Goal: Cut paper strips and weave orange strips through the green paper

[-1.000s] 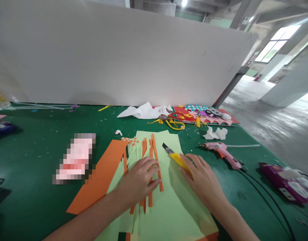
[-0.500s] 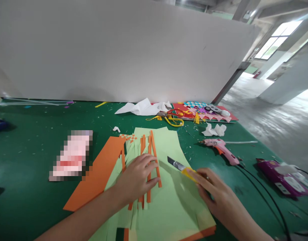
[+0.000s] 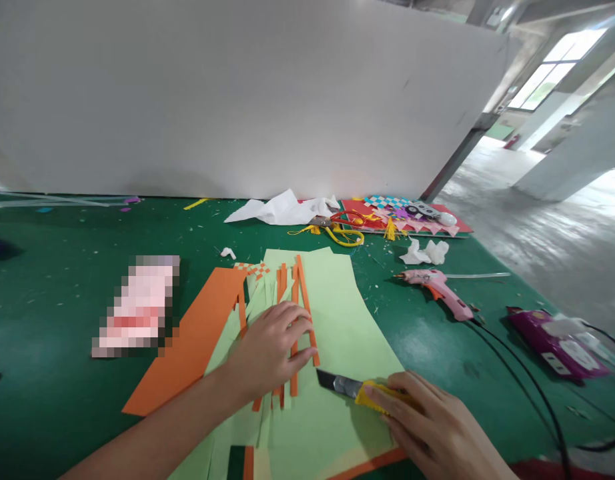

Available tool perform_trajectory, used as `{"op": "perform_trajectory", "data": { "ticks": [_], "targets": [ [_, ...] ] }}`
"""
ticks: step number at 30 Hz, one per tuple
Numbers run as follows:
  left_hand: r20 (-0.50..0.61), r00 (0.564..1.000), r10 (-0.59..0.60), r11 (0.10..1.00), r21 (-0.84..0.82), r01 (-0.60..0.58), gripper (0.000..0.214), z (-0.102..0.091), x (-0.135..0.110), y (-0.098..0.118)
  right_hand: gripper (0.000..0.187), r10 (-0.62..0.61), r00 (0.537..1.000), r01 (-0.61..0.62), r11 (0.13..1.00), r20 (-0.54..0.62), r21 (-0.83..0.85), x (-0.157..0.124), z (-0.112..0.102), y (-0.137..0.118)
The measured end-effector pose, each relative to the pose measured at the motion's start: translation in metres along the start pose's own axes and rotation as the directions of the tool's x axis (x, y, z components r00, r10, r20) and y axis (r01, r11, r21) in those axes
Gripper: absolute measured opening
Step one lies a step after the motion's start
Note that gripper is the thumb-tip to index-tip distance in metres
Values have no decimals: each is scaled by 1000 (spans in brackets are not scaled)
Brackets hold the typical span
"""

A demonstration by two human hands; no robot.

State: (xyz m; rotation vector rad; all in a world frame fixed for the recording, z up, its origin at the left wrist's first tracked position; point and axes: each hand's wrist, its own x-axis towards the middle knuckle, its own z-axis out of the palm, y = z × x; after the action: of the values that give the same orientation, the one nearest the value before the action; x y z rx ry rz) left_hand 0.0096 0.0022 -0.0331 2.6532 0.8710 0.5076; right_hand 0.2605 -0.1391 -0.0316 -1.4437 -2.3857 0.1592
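My left hand [image 3: 270, 347] lies flat, fingers spread, on cut orange strips [image 3: 301, 307] and light green strips on a light green paper sheet [image 3: 337, 313]. It presses them onto the sheet. My right hand [image 3: 437, 430] grips a yellow utility knife [image 3: 355, 390] at the near right. Its blade points left and rests on the green sheet just below my left fingertips. An orange sheet [image 3: 192, 347] lies to the left, partly under the green strips. A small woven orange and green patch [image 3: 255, 269] sits at the far end of the strips.
A pink glue gun [image 3: 440, 290] with a black cord lies to the right on the green table [image 3: 62, 293]. Beyond it are red-handled scissors [image 3: 345, 223], crumpled white paper [image 3: 282, 210], woven paper pieces on a red sheet, a purple device [image 3: 552, 337] and a large white board [image 3: 237, 100].
My right hand has drawn the knife toward me down the green sheet, from near its far middle to its near part. My left hand has stayed on the strips.
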Motion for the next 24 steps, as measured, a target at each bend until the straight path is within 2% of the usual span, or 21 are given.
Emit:
{"op": "perform_trajectory", "data": {
  "ticks": [15, 24],
  "targets": [
    [12, 1000, 3, 1000, -3, -3, 20, -1, 0, 1, 32, 10, 1000, -9, 1000, 23, -9, 1, 4, -1],
    [26, 1000, -11, 1000, -12, 12, 18, 1, -1, -1, 33, -18, 1000, 18, 997, -7, -69, -1, 4, -5]
  ]
}}
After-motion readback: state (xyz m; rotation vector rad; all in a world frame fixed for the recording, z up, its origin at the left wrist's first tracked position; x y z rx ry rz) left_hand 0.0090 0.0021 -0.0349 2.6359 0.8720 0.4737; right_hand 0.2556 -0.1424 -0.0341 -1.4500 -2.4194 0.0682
